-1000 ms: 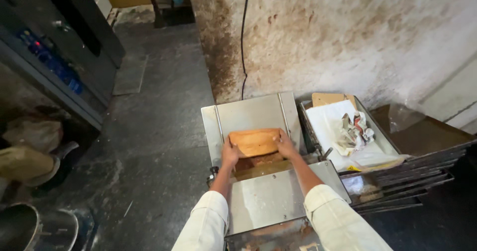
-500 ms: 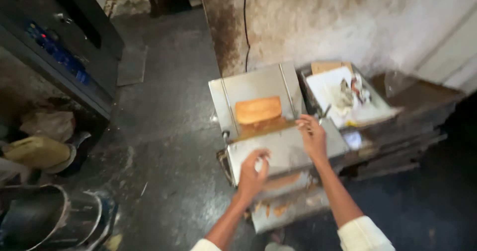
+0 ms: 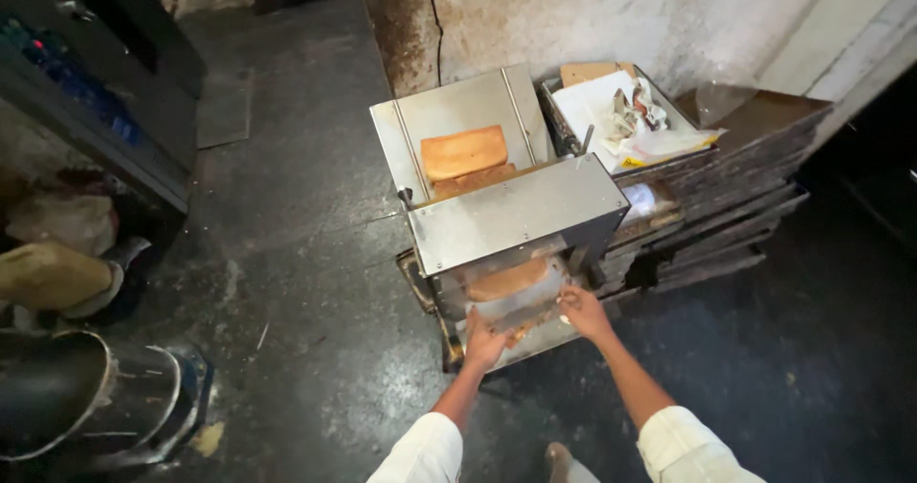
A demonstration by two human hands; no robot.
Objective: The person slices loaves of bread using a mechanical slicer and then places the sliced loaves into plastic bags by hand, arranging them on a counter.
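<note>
A stack of dark metal trays (image 3: 735, 206) stood against the stained wall (image 3: 611, 15), with crumpled paper (image 3: 630, 110) and a piece of cardboard (image 3: 587, 70) lying in the top one. A black cable (image 3: 436, 15) ran down the wall. On the dark concrete floor (image 3: 287, 215) to the left sat shiny metal pots (image 3: 86, 397), a tan sack (image 3: 53, 278) and a dark cabinet (image 3: 95, 72).

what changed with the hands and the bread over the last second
Both hands left the loaf on top and dropped to the front outlet of the metal slicing machine. The left hand and right hand now cup the bread coming out at its two ends. The top loaf remains on the feed tray, and the stacked trays with paper beside the machine are unchanged.
</note>
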